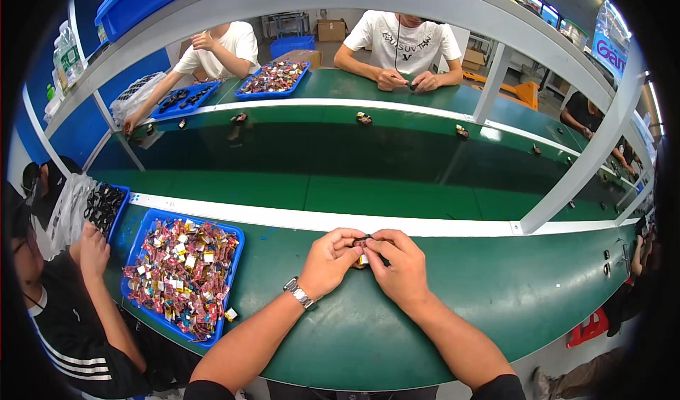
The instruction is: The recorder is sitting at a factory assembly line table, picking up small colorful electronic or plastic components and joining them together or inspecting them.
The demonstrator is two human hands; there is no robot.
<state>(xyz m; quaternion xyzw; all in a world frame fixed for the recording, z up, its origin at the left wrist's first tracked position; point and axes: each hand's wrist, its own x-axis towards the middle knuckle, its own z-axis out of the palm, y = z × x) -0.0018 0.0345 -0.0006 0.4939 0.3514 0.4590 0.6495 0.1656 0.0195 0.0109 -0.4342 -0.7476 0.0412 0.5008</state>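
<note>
Near the middle of the green bench (312,336), my left hand (329,264) and my right hand (401,271) meet with fingertips pinched on one small assembly (363,257). It has a dark casing at the top and a white and yellowish piece below; my fingers cover much of it, so its exact kind is hidden. Left of my left arm stands a blue tray (126,288) heaped with small wired components (180,276), with red wires and white, yellow and blue bits. One loose component (231,314) lies just off the tray's right side.
A white rail (304,220) divides my bench from a green conveyor belt (255,187); small assemblies (364,119) lie along its far side. White shelf posts (577,177) rise ahead. A co-worker sits at left beside black parts (105,207); two people work opposite.
</note>
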